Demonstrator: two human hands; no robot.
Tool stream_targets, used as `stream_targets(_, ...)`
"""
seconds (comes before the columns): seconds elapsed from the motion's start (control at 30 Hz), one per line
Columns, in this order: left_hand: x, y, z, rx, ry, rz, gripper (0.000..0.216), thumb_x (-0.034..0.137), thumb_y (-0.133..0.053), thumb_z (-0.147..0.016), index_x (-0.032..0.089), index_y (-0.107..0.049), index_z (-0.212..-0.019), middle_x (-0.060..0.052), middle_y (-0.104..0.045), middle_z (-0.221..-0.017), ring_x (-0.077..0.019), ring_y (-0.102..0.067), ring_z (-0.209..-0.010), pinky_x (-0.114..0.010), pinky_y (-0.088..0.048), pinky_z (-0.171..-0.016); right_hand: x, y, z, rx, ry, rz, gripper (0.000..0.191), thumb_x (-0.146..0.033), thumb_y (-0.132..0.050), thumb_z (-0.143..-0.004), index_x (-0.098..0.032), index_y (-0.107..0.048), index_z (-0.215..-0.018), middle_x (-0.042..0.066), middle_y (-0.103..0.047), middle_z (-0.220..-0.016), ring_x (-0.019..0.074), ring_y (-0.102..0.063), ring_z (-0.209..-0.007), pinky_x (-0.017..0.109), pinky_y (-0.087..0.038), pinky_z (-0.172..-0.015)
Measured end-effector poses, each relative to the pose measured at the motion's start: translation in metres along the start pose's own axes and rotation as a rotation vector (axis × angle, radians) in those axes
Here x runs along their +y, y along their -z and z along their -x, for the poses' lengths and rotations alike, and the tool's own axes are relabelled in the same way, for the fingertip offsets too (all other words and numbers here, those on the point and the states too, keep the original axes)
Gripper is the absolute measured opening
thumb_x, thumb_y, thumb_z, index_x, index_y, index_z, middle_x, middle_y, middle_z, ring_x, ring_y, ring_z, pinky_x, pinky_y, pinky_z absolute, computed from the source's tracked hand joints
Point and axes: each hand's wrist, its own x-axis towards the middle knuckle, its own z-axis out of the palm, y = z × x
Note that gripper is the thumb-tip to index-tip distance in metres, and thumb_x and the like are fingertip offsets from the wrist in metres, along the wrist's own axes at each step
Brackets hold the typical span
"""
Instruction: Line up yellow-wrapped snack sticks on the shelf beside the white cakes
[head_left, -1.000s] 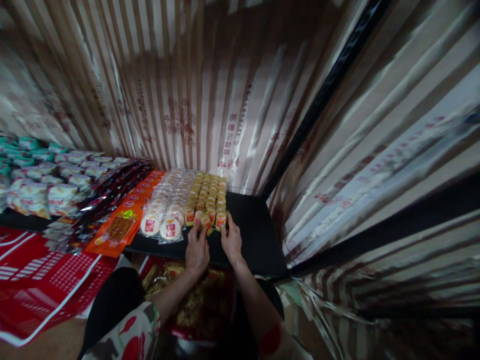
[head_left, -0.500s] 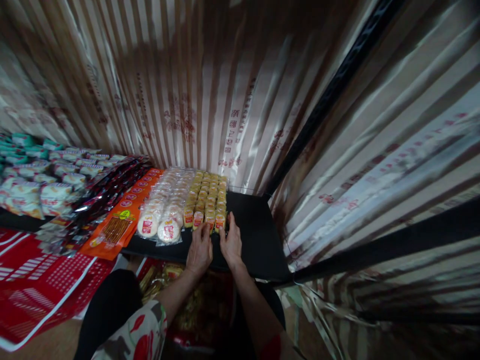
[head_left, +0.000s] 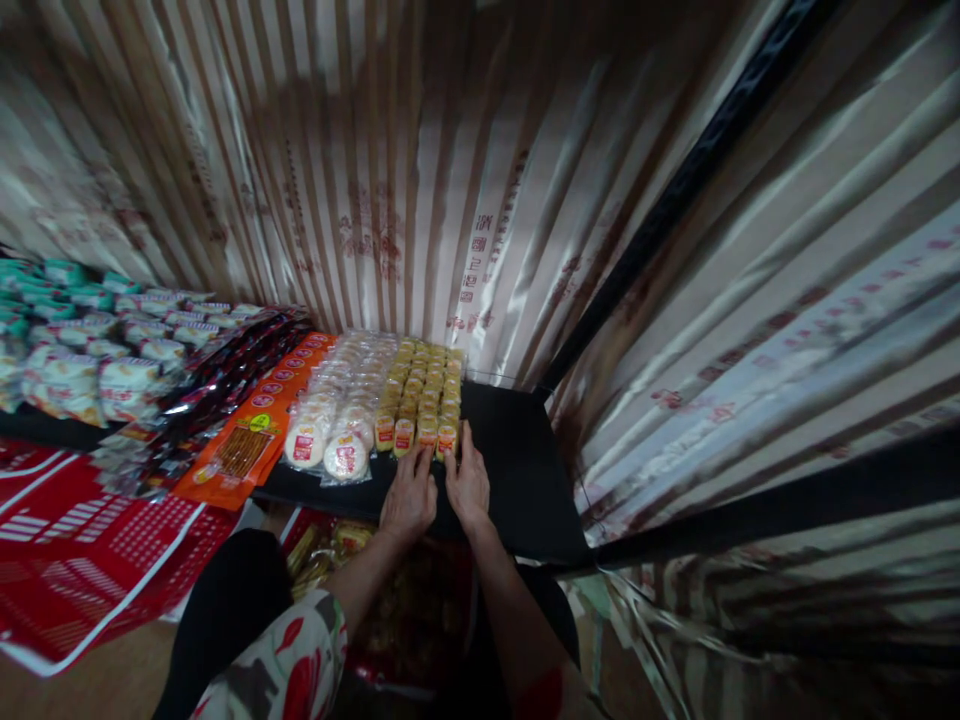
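My left hand and my right hand lie side by side on a black shelf, fingers stretched toward the near end of rows of small yellow snack packets. Fingertips of both hands touch the front packets. Neither hand grips anything. Left of the yellow rows lie round white cakes in clear wrappers.
Orange packets, dark red packets and white and green bags fill the shelf to the left. A red printed sheet hangs below. Striped shiny curtains back the shelf. A box of yellow packets sits under the shelf.
The left hand slid right, closer to the right hand, and the front yellow packets now sit in an even row. The view shifted slightly.
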Motion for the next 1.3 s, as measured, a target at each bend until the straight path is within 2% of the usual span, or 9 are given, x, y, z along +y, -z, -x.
stream_targets(0.1, 0.001, 0.001, 0.001, 0.005, 0.0, 0.005, 0.047, 0.013, -0.04, -0.082, 0.009, -0.038, -0.129, -0.017, -0.043, -0.126, -0.0244, -0.039, -0.122, -0.043, -0.04, -0.102, -0.001, 0.002, 0.002, 0.028, -0.059, -0.064, 0.056, -0.035, -0.04, -0.086, -0.019, -0.027, -0.138, 0.011, -0.051, -0.128, 0.0227, -0.05, -0.111, 0.038, -0.043, -0.09)
stream_targets(0.23, 0.0, 0.0, 0.001, 0.023, -0.017, 0.002, 0.046, 0.014, -0.04, -0.082, 0.011, -0.039, -0.128, -0.016, -0.044, -0.126, -0.0242, -0.04, -0.122, -0.043, -0.041, -0.101, -0.002, 0.003, 0.002, 0.035, -0.094, -0.085, 0.042, -0.035, -0.04, -0.084, -0.018, -0.043, -0.122, 0.011, -0.055, -0.12, 0.0232, -0.051, -0.107, 0.038, -0.044, -0.086)
stream_targets(0.33, 0.0, -0.001, 0.0, 0.03, -0.032, -0.006, 0.045, 0.014, -0.04, -0.082, 0.01, -0.039, -0.127, -0.016, -0.045, -0.125, -0.0247, -0.04, -0.122, -0.043, -0.041, -0.1, -0.002, 0.002, 0.001, 0.031, -0.065, -0.063, 0.036, -0.034, -0.039, -0.084, -0.019, -0.048, -0.116, 0.009, -0.056, -0.119, 0.0233, -0.05, -0.107, 0.038, -0.042, -0.088)
stream_targets(0.73, 0.0, -0.002, 0.003, 0.012, -0.006, 0.021, 0.047, 0.012, -0.04, -0.08, 0.011, -0.041, -0.127, -0.016, -0.044, -0.129, -0.0246, -0.039, -0.124, -0.045, -0.04, -0.101, 0.0, 0.001, 0.0, 0.085, -0.006, -0.079, 0.037, -0.035, -0.041, -0.083, -0.018, -0.051, -0.115, 0.009, -0.059, -0.114, 0.021, -0.053, -0.103, 0.035, -0.043, -0.086)
stream_targets(0.97, -0.001, 0.007, 0.006, 0.02, -0.035, 0.065, 0.046, 0.007, -0.038, -0.078, 0.009, -0.045, -0.123, -0.014, -0.046, -0.127, -0.0221, -0.04, -0.122, -0.041, -0.039, -0.103, 0.003, 0.0, 0.002, 0.062, -0.006, -0.07, 0.037, -0.033, -0.04, -0.084, -0.018, -0.05, -0.116, 0.009, -0.059, -0.113, 0.0208, -0.052, -0.103, 0.036, -0.042, -0.088)
stream_targets(1.13, -0.01, 0.013, 0.019, 0.104, 0.075, 0.046, 0.042, 0.006, -0.037, -0.078, 0.012, -0.05, -0.118, -0.014, -0.049, -0.122, -0.0222, -0.045, -0.116, -0.044, -0.043, -0.099, 0.001, 0.0, 0.002, 0.073, -0.015, -0.045, 0.037, -0.032, -0.04, -0.084, -0.018, -0.05, -0.116, 0.009, -0.06, -0.11, 0.0214, -0.053, -0.101, 0.035, -0.042, -0.086)
stream_targets(1.3, -0.016, 0.014, 0.02, 0.056, 0.101, 0.017, 0.042, 0.006, -0.036, -0.078, 0.009, -0.052, -0.117, -0.015, -0.051, -0.12, -0.0227, -0.047, -0.114, -0.044, -0.042, -0.099, 0.001, -0.002, 0.002, 0.099, 0.005, -0.042, 0.035, -0.031, -0.041, -0.083, -0.018, -0.051, -0.115, 0.009, -0.061, -0.108, 0.0207, -0.054, -0.101, 0.035, -0.042, -0.085)
